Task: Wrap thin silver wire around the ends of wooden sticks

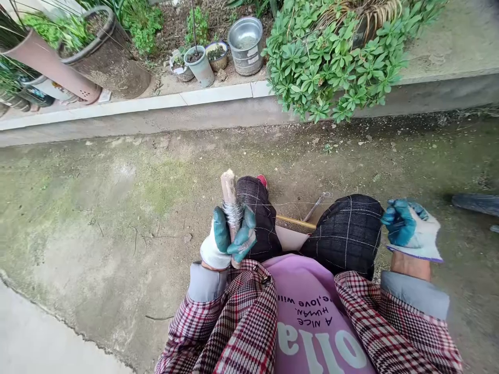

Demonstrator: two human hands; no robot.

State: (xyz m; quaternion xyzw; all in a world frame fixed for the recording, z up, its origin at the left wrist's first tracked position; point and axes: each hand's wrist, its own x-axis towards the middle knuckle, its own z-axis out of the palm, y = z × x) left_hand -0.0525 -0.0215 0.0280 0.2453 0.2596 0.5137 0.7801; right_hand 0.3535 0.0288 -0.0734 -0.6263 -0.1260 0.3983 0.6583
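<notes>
My left hand [233, 236], in a white glove with green-coated palm and fingers, is wrapped round a short wooden stick [228, 186] held roughly upright. Thin silvery wire [233, 211] is wound many times about the stick just above my fingers. From the winding a fine strand stretches to the right across my knees. At its far end my right hand [409, 228], gloved alike, is closed beside my right knee, pinching the strand. Between my knees lie a yellow rod [296, 222] and a thin metal tool [313, 209] with a looped wire end.
A low concrete ledge [218, 96] edged with white tile runs across the front. On it stand a metal pot [246, 47], a pale cup planter [199, 66], a large brown planter [105, 57] and a leafy bush [335, 62]. A dark object, partly cut off, lies at the right edge.
</notes>
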